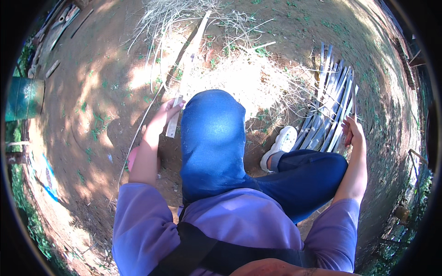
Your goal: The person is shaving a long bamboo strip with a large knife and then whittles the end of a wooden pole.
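Observation:
My left hand (170, 112) is closed around a long, flat, pale strip (173, 126) that looks like split bamboo. The strip's lower end shows just below my fingers, beside my raised knee; beyond the hand it appears to run away over the ground, washed out by bright sun. Out to the right, my right hand (352, 132) is curled by a bundle of greyish split strips (329, 106). A thin, dark, blade-like piece (354, 99) rises from that hand; its lower part is hidden by the fingers, and I cannot tell its kind.
A heap of thin shavings (168, 20) lies at the far side, with more curled shavings (258, 83) in glaring light ahead of my knee (212, 115). My white shoe (284, 141) rests near the strip bundle. A green barrel (25, 99) stands at the left edge.

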A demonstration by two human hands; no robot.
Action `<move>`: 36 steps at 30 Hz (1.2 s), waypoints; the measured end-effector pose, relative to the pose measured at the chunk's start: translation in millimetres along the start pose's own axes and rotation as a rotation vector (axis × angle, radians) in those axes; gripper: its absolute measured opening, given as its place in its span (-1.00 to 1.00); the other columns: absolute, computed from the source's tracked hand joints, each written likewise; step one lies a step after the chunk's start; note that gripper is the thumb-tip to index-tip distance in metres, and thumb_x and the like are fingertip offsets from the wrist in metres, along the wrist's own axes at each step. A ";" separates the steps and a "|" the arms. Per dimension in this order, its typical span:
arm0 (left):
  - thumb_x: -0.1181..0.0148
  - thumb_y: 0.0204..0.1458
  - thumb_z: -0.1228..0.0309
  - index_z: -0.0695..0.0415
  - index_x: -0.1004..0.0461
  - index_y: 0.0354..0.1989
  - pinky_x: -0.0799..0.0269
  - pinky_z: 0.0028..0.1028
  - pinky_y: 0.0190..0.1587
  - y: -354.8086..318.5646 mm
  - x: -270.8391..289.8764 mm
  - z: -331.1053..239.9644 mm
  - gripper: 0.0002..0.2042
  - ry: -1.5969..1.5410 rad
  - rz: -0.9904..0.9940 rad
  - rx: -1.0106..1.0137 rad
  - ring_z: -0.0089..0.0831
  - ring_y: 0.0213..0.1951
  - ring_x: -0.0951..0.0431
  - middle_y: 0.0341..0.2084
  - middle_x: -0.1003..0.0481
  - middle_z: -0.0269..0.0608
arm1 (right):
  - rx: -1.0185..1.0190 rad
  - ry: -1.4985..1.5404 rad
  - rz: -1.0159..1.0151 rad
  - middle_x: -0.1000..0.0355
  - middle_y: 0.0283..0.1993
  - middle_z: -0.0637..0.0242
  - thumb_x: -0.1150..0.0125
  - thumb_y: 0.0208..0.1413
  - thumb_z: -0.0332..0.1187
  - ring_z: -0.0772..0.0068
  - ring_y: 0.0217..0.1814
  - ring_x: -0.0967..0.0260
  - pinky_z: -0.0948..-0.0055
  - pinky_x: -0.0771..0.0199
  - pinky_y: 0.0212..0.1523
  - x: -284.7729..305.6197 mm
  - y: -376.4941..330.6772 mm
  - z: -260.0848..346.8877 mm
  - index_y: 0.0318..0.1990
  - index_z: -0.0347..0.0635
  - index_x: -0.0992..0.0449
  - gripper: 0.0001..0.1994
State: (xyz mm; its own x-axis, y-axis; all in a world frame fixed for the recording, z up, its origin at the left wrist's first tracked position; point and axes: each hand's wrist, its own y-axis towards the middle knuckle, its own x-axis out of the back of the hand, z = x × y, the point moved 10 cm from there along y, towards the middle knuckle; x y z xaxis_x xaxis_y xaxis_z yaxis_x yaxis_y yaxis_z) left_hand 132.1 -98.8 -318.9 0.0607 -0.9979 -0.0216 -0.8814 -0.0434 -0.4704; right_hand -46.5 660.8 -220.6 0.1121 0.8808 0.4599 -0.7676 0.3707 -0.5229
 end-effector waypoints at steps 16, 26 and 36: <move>-0.10 0.07 -0.02 0.12 -0.23 0.20 -0.27 -0.24 0.10 20.0 100.5 -299.4 -0.39 -0.555 -0.315 -0.948 -0.22 0.03 -0.35 0.01 -0.38 -0.05 | -0.006 0.055 0.007 -0.48 -0.19 0.23 -0.24 0.09 -0.22 0.34 -0.27 -0.52 0.39 -0.54 -0.36 -24.2 14.6 6.5 -0.02 -0.13 -0.44 -0.67; 0.18 0.31 0.29 0.24 -0.20 -0.25 -0.39 -0.35 0.05 13.4 44.6 -438.5 -0.77 0.009 -0.610 -1.240 -0.32 -0.15 -0.53 -0.25 -0.46 -0.10 | 0.043 0.026 0.017 -0.50 -0.24 0.30 -0.27 0.08 -0.17 0.41 -0.26 -0.52 0.44 -0.55 -0.33 -46.8 18.6 27.4 -0.13 -0.20 -0.49 -0.68; 0.21 0.17 0.08 0.19 -0.14 -0.50 -0.11 -0.46 -0.49 -120.7 -89.0 -574.9 -0.61 -0.241 0.107 -1.410 -0.47 -0.60 -0.11 -0.61 -0.13 -0.24 | 0.242 0.042 0.209 -0.55 -0.30 0.28 -0.21 0.13 -0.19 0.70 -0.54 -0.27 0.62 -0.34 -0.54 -116.8 -31.8 107.5 -0.20 -0.19 -0.47 -0.75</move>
State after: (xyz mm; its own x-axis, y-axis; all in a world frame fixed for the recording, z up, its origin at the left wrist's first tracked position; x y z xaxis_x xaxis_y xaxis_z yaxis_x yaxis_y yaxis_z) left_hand -36.2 -32.1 247.0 -0.0837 -0.9734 -0.2134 -0.5986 -0.1221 0.7917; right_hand -103.0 514.6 -180.5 -0.0414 0.9437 0.3281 -0.9038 0.1046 -0.4150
